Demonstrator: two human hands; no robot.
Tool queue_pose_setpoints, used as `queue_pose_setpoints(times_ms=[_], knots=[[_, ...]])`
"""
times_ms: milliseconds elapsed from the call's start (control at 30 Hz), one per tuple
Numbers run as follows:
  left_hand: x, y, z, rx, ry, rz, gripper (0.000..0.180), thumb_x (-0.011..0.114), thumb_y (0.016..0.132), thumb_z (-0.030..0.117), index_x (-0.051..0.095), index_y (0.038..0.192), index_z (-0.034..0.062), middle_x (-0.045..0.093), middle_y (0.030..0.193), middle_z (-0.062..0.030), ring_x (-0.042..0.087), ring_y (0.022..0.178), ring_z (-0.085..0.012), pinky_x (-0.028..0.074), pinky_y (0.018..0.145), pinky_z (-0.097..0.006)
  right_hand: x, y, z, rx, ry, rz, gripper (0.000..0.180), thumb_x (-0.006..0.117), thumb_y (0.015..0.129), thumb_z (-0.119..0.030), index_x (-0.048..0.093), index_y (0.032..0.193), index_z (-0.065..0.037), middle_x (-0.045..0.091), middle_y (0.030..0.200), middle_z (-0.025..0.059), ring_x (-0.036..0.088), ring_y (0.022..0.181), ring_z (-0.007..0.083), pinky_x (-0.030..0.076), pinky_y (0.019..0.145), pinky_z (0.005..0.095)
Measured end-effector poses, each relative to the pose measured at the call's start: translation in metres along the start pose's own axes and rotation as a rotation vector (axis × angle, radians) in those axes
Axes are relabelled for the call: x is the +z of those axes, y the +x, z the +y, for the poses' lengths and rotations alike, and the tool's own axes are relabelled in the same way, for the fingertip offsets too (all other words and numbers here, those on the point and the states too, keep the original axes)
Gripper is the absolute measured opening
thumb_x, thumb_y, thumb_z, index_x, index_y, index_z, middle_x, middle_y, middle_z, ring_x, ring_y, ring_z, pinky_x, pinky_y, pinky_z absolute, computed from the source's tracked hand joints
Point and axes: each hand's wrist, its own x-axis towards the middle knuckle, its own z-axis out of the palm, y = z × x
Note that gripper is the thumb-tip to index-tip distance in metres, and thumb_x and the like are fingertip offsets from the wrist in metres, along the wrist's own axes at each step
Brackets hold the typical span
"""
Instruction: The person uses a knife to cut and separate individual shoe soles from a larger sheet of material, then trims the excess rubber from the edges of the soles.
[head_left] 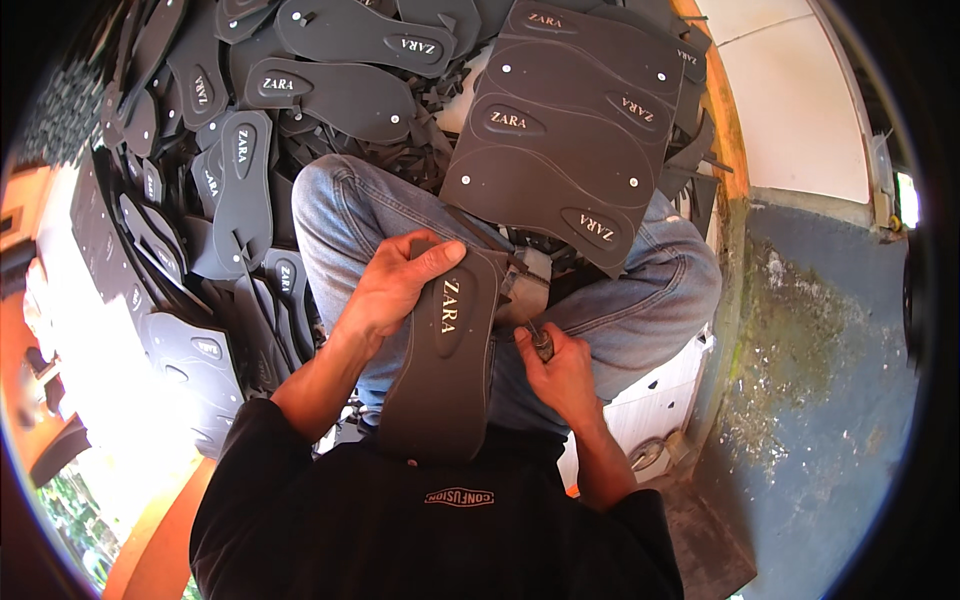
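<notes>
My left hand (405,280) is closed on the upper end of a dark grey foam sandal sole (440,370), thumb on top. The sole slants over my lap, with a raised oval and white lettering on its face. Close to its right edge, my right hand (560,375) grips a small short-handled tool (543,345) with a thin tip; its exact kind is hard to make out. A pale grey-brown piece (527,283) lies just beyond the tool, between my legs. On my right knee rests a larger foam sheet (560,140) marked with several sole outlines.
Cut soles (330,95) and dark foam scraps are heaped in front and to the left. More foam pieces (195,360) stand by my left side. On the right are a worn orange edge (730,130), a pale panel (795,110) and a stained blue-grey floor (800,370).
</notes>
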Motion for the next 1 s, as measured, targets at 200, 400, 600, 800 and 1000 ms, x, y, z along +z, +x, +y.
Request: queue_pose_setpoints(times_ms=[200, 400, 600, 800, 1000], knots=[[0.006, -0.008, 0.005, 0.027, 0.131, -0.049, 0.027, 0.067, 0.085, 0.025, 0.064, 0.087, -0.0013, 0.066, 0.078, -0.0041, 0.060, 0.069, -0.0075, 0.048, 0.063, -0.021, -0.012, 0.039, -0.029, -0.135, -0.031, -0.056, 0.022, 0.062, 0.080, -0.019, 0.058, 0.073, 0.001, 0.057, 0.065, 0.0247, 0.057, 0.068, 0.0444, 0.044, 0.059, 0.0475], [0.015, -0.007, 0.005, -0.020, 0.132, -0.097, 0.034, 0.065, 0.086, 0.032, 0.063, 0.089, -0.0017, 0.065, 0.078, -0.0030, 0.058, 0.071, -0.0072, 0.046, 0.064, -0.022, -0.020, 0.070, -0.034, 0.027, 0.442, -0.124, 0.020, 0.062, 0.083, -0.018, 0.062, 0.081, 0.002, 0.058, 0.057, 0.0082, 0.056, 0.051, 0.0184, 0.040, 0.048, 0.0300], [0.007, 0.026, -0.011, 0.039, -0.217, -0.293, 0.039, 0.051, 0.094, 0.037, 0.062, 0.091, -0.0009, 0.061, 0.069, -0.0051, 0.058, 0.062, -0.0109, 0.049, 0.059, -0.026, -0.041, 0.078, -0.034, 0.086, 0.726, -0.063, 0.022, 0.066, 0.086, -0.025, 0.062, 0.084, -0.003, 0.050, 0.058, -0.0031, 0.042, 0.043, 0.0029, 0.031, 0.039, 0.0217], [0.025, 0.037, -0.054, 0.317, 0.025, -0.209, 0.019, 0.061, 0.088, 0.019, 0.058, 0.092, 0.0006, 0.060, 0.068, -0.0061, 0.056, 0.053, -0.0097, 0.041, 0.040, -0.021, -0.052, 0.054, -0.042, 0.044, 1.002, 0.226, 0.024, 0.070, 0.083, -0.023, 0.056, 0.079, -0.004, 0.050, 0.059, -0.0025, 0.043, 0.043, 0.0051, 0.033, 0.038, 0.0221], [0.087, 0.008, -0.052, 0.153, -0.406, -0.046, 0.026, 0.061, 0.088, 0.028, 0.054, 0.095, 0.0034, 0.054, 0.062, -0.0039, 0.048, 0.044, -0.0094, 0.031, 0.034, -0.021, -0.031, 0.009, -0.023, 0.054, 0.631, 0.358, 0.034, 0.065, 0.087, -0.028, 0.054, 0.070, -0.001, 0.051, 0.051, 0.0033, 0.047, 0.042, 0.0132, 0.035, 0.040, 0.0282]])
